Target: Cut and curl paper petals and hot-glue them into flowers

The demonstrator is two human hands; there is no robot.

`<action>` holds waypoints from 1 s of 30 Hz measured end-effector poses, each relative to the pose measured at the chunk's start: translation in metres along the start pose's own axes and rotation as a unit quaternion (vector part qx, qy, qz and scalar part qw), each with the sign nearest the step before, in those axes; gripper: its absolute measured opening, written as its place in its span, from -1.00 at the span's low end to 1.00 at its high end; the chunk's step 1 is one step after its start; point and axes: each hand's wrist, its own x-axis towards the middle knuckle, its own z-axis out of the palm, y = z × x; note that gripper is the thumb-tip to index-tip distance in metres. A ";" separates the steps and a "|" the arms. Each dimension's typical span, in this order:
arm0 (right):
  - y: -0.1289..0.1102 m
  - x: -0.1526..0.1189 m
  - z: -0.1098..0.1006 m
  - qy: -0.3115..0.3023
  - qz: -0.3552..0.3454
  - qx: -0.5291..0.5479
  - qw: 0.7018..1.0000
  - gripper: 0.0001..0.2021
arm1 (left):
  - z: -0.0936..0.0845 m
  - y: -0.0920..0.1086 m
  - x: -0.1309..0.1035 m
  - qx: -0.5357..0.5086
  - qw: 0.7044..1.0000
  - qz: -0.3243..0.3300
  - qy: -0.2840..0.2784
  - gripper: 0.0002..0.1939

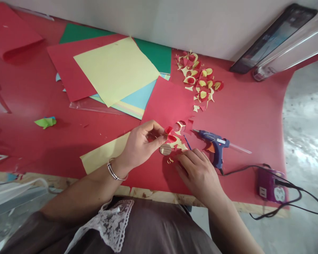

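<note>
My left hand (pixel 141 146) pinches a small red paper flower (pixel 170 134) between thumb and fingertips, above the paper scraps. Below the flower lies a round wooden disc (pixel 165 149). My right hand (pixel 197 171) is lowered over the table with bent fingers, thumb somewhat apart, and nothing visible in it. Its fingertips are close to curled cream paper bits (pixel 170 160). A thin blue stick (pixel 187 142) runs up to its fingers, its lower end hidden. Cream cut-out scraps (pixel 178 143) lie between the hands. To the right, a blue glue gun (pixel 214 143) rests on its side, with a glue stick protruding.
Red, yellow and green sheets (pixel 116 70) overlap at the back left. Petal pieces and scraps (pixel 201 81) are heaped near the wall. A purple power socket (pixel 271 185) with a black cord stands at the right edge. A green folded paper piece (pixel 45 122) lies left.
</note>
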 end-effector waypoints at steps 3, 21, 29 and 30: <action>0.000 -0.002 0.004 0.006 0.003 -0.013 1.000 -0.85 | 0.000 -0.001 0.000 -0.007 1.000 0.000 0.000 -0.87; 0.015 0.017 -0.036 0.172 -0.021 0.035 0.984 -0.86 | -0.002 0.004 0.005 0.014 0.992 -0.005 -0.128 -0.87; 0.008 0.030 -0.041 0.173 -0.036 0.004 0.984 -0.85 | -0.004 0.004 0.002 0.085 0.986 0.015 -0.145 -0.93; 0.007 0.030 -0.040 0.170 -0.034 0.001 0.985 -0.86 | -0.004 0.004 0.001 0.097 0.985 0.021 -0.144 -0.93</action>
